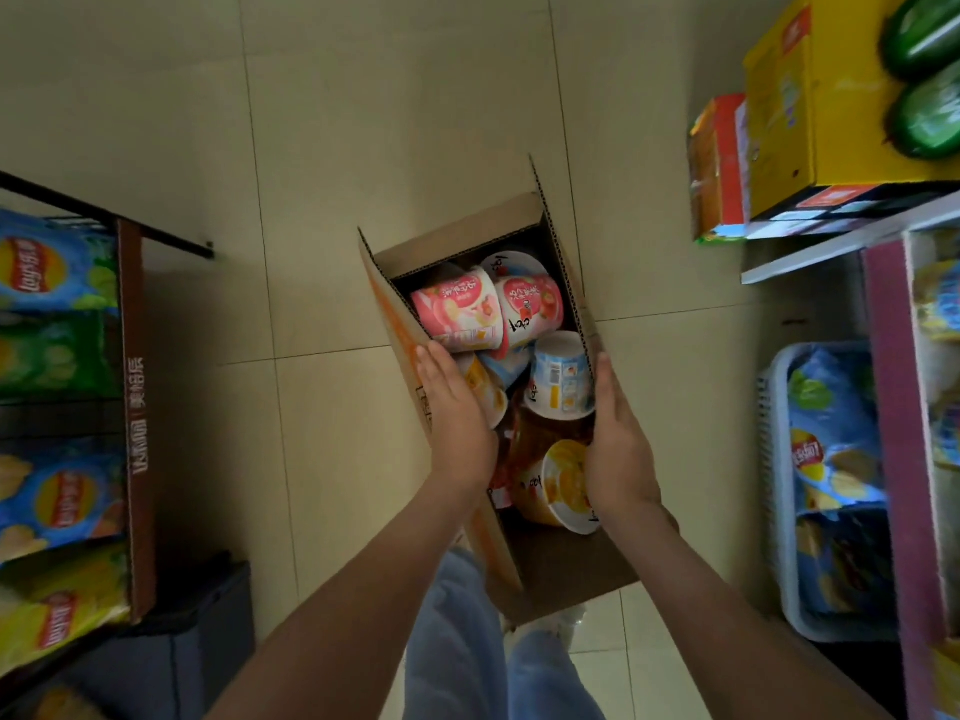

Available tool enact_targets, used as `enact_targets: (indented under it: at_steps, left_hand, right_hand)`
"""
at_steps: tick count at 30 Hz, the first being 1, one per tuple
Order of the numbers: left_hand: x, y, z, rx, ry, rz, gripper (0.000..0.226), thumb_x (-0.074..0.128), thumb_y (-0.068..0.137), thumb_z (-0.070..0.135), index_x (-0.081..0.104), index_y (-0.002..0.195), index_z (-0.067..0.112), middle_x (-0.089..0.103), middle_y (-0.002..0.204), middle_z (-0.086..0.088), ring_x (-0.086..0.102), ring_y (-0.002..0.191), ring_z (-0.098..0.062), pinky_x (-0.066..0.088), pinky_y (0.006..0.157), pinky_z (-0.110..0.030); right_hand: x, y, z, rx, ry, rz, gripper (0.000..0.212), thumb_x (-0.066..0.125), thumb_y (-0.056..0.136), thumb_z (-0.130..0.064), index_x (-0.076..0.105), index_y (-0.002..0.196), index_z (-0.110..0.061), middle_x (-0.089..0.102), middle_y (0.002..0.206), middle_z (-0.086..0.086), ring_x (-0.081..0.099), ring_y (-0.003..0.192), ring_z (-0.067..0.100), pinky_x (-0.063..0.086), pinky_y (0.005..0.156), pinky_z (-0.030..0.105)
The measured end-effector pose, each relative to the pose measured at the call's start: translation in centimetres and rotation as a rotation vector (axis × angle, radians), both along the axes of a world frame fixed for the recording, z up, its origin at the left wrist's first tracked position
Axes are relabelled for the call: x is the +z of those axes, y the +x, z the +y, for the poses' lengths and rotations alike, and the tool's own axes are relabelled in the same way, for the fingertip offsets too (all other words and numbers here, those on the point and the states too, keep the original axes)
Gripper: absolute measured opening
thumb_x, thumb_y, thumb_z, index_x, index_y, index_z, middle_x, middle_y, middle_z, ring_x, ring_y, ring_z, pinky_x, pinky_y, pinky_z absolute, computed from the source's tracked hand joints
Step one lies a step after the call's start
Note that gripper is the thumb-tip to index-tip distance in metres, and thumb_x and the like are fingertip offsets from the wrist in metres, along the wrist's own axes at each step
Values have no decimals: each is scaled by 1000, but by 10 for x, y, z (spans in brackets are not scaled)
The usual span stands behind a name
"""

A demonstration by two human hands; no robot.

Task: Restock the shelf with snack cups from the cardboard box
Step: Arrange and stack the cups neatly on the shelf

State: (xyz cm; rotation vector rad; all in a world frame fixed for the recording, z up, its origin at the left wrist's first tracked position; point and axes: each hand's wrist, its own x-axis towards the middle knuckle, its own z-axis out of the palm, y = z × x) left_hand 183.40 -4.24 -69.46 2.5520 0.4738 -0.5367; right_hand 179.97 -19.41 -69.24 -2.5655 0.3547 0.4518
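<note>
The left hand [457, 418] lies flat along the left wall of the cardboard box [470, 228], fingers straight and together, tips touching the edge of the side flap. The right hand [618, 444] mirrors it on the right wall, fingers also straight, so the box sits pressed between two spread palms; neither hand curls round anything. The box is open at the top, its flaps standing up, and it is held in front of the person's jeans [457, 641], above the pale tiled floor [363, 122].

Inside, the snack cups lie jumbled on their sides: a pink cup [460, 314] and a red-and-white cup [530, 304] at the far end, a blue cup [563, 376] near the right hand, and a yellow cup [563, 485] at the near end.

To the left stands a rack of chip bags [47, 267]. To the right is the shelf [831, 241], carrying a yellow carton [810, 96] and green bottles [924, 70], with a white basket [776, 459] of chip bags below.
</note>
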Motion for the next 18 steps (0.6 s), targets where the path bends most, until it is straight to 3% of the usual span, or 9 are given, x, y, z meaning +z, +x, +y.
enact_targets:
  at_steps: [3,8,12,15,18]
  left_hand:
    - [0,15,-4,-13,-47,47,99,59,82,-6,-19,143,-1,-16,155,-18,-11,144,-29,9,119,-33]
    - [-8,48,2,-91,-28,-12,93,53,85,-10,-17,145,3,-15,156,-16,-9,145,-28,13,118,-36]
    - [-11,79,10,-166,-35,-44,100,62,82,-4,-15,146,1,-12,156,-17,-6,145,-29,16,117,-39]
    - [-11,104,17,-235,-52,-49,111,73,78,9,-14,146,2,-11,156,-16,-1,145,-29,23,115,-42]
    - [-6,128,25,-341,-75,-56,110,72,79,10,-15,145,0,-12,156,-16,2,145,-29,28,112,-39]
  right_hand:
    - [-1,10,1,11,-12,18,86,44,86,10,-1,151,-23,17,158,6,24,142,23,37,109,40]
    - [1,31,7,-33,20,39,82,39,89,6,-5,151,-25,14,158,7,18,144,22,32,112,38]
    - [-3,52,12,-82,36,-10,80,38,90,6,-5,151,-23,15,157,9,23,143,24,33,111,37]
    - [0,73,9,-116,83,-7,83,40,89,7,-3,152,-24,15,158,8,32,138,27,40,105,39]
    - [0,93,7,-126,88,-27,84,43,87,8,0,152,-24,20,157,6,41,131,29,45,99,39]
